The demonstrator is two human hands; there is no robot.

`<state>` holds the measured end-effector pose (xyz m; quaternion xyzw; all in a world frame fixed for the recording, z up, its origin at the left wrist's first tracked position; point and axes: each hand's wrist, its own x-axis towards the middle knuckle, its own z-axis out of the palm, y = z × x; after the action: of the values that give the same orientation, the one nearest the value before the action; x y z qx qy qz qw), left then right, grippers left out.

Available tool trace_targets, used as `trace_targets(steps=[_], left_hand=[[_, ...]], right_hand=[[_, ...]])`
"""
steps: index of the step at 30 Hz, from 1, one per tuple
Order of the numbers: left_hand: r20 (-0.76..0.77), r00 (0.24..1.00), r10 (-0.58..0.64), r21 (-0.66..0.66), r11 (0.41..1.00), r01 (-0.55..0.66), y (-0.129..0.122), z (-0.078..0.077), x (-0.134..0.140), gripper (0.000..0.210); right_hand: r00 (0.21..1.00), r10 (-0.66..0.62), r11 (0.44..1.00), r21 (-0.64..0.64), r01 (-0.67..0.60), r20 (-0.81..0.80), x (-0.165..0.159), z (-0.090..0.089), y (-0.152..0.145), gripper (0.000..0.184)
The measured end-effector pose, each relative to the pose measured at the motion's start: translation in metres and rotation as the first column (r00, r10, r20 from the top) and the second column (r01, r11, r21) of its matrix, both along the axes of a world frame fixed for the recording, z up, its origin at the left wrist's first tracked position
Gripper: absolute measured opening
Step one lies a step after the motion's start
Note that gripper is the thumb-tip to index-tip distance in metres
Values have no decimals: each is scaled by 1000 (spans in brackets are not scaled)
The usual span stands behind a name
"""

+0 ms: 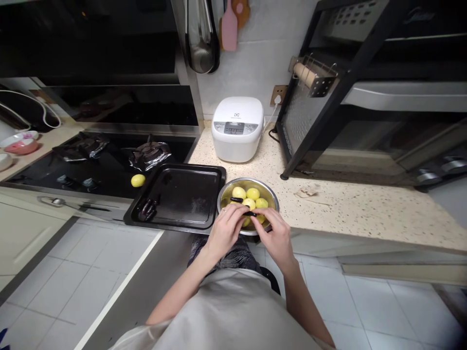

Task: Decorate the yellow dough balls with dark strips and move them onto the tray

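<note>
Over a steel bowl [274, 191] of several round yellow fruits [253, 194], both my hands meet at the fingertips. My left hand [229, 226] and my right hand [275, 236] pinch a small, dark, elongated piece [250, 213] between them. Its kind is not clear. A similar dark piece [236, 199] lies on the fruits near the bowl's left side. My fingers hide the front part of the bowl. Left of it is a black baking tray [186, 194], with more dark, glossy pieces [147, 210] in its near left corner.
A lone yellow fruit [137, 181] sits at the hob's [109, 160] edge, left of the tray. Behind the bowl stands a white rice cooker [238, 131]. A black rack [314, 136] with an oven rises at right. Dry scraps [307, 191] lie on the speckled counter [350, 204].
</note>
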<state>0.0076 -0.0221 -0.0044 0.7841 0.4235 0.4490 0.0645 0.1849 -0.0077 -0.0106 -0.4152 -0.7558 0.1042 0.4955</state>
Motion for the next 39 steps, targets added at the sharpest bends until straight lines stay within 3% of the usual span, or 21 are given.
trace_targets(steps=[4,8,12,17,23,27,32,39], left_hand=[[53,995,79,-1,997,-79,-1,2,-8,29],[61,992,112,0,994,-112,-3,4,-15,27],[56,992,111,-19,994,-110,-5,5,-16,27],[32,992,119,-28,993,-118,-5,4,-18,26],[8,987,159,-20,987,-159,-7,3,-29,27],[-24,967,252,-33,967,-253,-5,2,-47,27],[-115,878,465,-54,880,-473,2,-2,-91,26],[-274,633,724,-81,638,-765,1,-12,-156,25]], right_hand=[[983,-164,985,58,160,77,3,-6,4,8],[961,-217,975,79,206,172,2,-6,2,8],[955,-144,988,-10,151,259,0,-4,0,8],[971,-47,989,-127,79,235,2,-4,1,14],[975,-30,985,-157,66,220,5,-4,1,15],[979,-18,992,-117,43,204,9,-5,2,15],[988,-24,999,-21,27,150,11,-4,3,16],[993,-12,1000,27,9,114,7,0,2,14]])
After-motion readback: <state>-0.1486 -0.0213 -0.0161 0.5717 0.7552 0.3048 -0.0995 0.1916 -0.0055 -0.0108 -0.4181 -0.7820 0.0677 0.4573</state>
